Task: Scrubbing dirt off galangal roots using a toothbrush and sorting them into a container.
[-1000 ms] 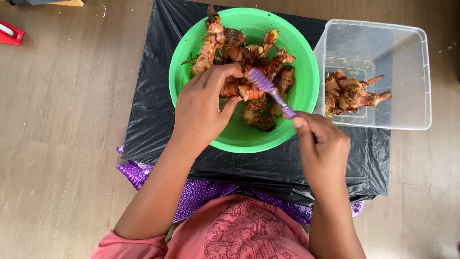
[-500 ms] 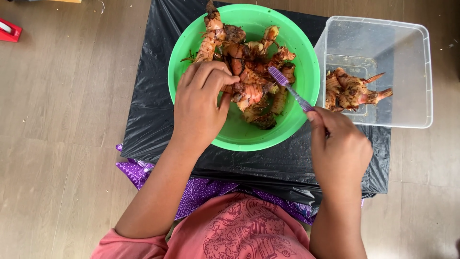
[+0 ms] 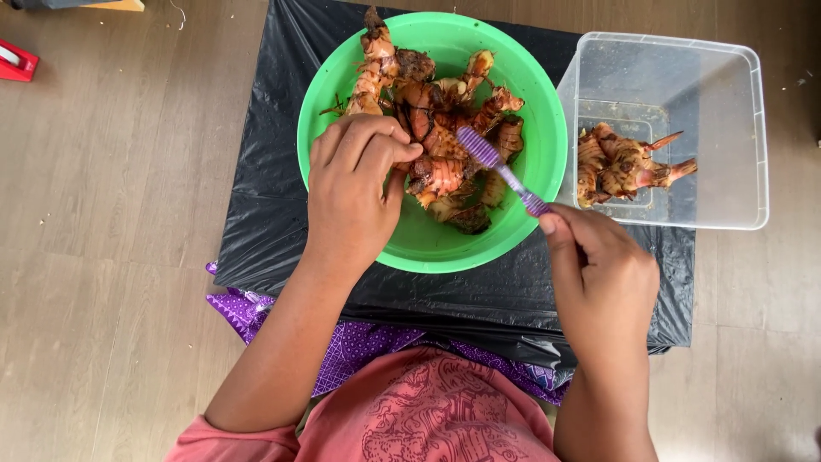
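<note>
Toothbrush over a bowl of reddish-brown roots

Toothbrush, purple, runs on a slant: its handle end sits low and right in the right hand, its bristled head points up and left over the roots in the green bowl. Nearest the camera is a pink shirt, then a purple patterned cloth spread on the pale wood-look floor. Beyond that lies a black plastic sheet on the floor, carrying everything else. The right hand's fingers are closed around the brush handle. The left hand rests at the bowl's near left rim, its fingers curled shut on one root piece in the pile. The bowl sits mid-sheet, heaped with knobbly roots. Just beside it to the right stands a clear plastic tub holding a few paler roots. Farthest off, at the left edge, a small red object lies on the floor
</note>
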